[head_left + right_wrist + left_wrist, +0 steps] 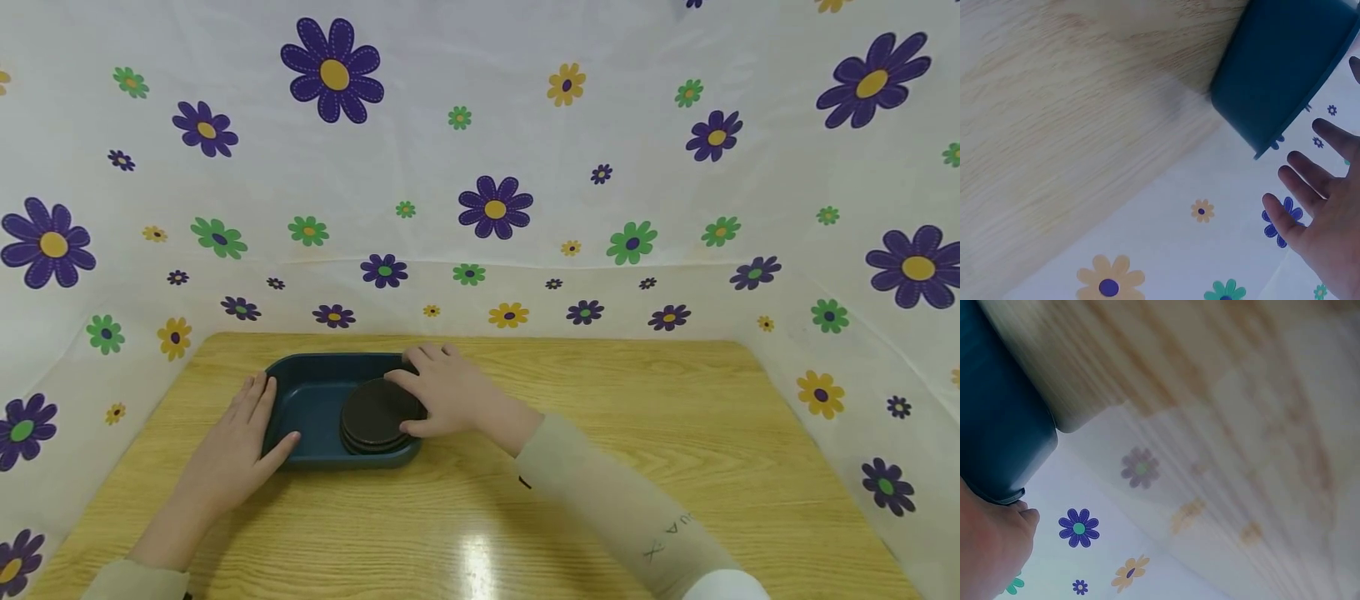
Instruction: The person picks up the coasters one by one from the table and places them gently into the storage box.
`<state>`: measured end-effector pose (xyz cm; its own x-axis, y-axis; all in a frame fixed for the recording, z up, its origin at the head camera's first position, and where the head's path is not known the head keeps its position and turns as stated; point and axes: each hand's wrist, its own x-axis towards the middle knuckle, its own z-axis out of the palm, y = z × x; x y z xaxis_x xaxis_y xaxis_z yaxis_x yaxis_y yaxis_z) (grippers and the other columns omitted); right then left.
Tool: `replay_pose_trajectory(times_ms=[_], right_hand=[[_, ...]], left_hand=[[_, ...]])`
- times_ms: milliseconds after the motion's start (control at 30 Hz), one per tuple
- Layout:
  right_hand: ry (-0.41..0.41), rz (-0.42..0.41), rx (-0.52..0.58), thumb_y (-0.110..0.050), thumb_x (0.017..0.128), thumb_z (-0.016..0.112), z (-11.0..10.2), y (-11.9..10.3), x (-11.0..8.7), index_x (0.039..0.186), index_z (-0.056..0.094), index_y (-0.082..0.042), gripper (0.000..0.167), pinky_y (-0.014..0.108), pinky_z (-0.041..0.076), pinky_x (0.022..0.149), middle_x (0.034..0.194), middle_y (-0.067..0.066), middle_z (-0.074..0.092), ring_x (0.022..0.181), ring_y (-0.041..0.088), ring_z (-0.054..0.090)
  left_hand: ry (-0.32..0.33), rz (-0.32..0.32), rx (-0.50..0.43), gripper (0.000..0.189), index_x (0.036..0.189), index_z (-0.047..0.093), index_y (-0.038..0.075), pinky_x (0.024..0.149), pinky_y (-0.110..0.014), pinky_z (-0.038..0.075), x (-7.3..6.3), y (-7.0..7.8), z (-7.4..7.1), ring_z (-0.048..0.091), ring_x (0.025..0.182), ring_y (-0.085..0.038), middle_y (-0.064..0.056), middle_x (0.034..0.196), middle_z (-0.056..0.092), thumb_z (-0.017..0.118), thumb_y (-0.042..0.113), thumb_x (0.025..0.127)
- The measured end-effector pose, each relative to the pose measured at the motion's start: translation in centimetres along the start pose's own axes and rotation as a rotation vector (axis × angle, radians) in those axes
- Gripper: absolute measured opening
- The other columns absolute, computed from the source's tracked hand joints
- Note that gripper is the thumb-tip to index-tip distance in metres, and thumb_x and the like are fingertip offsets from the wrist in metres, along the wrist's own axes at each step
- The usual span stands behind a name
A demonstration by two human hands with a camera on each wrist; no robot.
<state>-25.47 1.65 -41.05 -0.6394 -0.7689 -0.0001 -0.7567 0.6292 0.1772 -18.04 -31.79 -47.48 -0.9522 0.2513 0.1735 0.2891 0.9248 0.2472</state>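
A dark blue rectangular tray (311,417) with raised walls sits on the wooden table. At its right end lies a stack of round black discs (378,412), flat one on another. My left hand (232,454) rests against the tray's left side, fingers straight along the rim and thumb reaching over the near corner. My right hand (446,392) is over the right end, with its fingers spread and thumb close to the discs' edge. In the right wrist view, the fingers (1300,181) show apart from one another, beside the tray's outer wall (1279,69).
The table (600,433) has a yellowish wood grain and extends to the right of the tray. A white cloth (420,167) printed with flowers hangs behind it and along both sides.
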Motion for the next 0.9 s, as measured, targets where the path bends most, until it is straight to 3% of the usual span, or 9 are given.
replay_pose_trajectory(times_ms=[467, 700, 900], right_hand=[[0.048, 0.066, 0.128, -0.057, 0.097, 0.069, 0.0, 3.7, -5.8, 0.157, 0.051, -0.021, 0.072, 0.056, 0.044, 0.117, 0.154, 0.011, 0.054, 0.143, 0.033, 0.05], [0.091, 0.136, 0.162, -0.051, 0.098, 0.069, 0.6, 6.1, -9.4, 0.156, 0.052, -0.016, 0.069, 0.059, 0.041, 0.123, 0.155, 0.015, 0.054, 0.145, 0.036, 0.049], [0.183, 0.237, 0.166, -0.041, 0.101, 0.069, 1.2, 7.5, -12.6, 0.152, 0.055, -0.011, 0.061, 0.062, 0.041, 0.121, 0.154, 0.019, 0.054, 0.143, 0.039, 0.05]], left_hand=[[-0.001, 0.022, 0.035, 0.093, 0.166, 0.015, -0.009, 0.136, -0.058, 0.005, 0.3, -0.2, 0.2, 0.007, 0.164, -0.051, -0.034, 0.174, 0.013, 0.057, 0.05, 0.107], [0.056, 0.077, 0.097, 0.089, 0.165, 0.023, -0.008, 0.135, -0.043, -0.016, 0.5, -0.4, 0.4, 0.012, 0.163, -0.052, -0.037, 0.17, 0.024, 0.06, 0.047, 0.106], [0.063, 0.111, 0.157, 0.086, 0.164, 0.029, -0.006, 0.137, -0.052, -0.003, 0.7, 0.0, 0.0, 0.022, 0.16, -0.053, -0.035, 0.169, 0.029, 0.061, 0.048, 0.105]])
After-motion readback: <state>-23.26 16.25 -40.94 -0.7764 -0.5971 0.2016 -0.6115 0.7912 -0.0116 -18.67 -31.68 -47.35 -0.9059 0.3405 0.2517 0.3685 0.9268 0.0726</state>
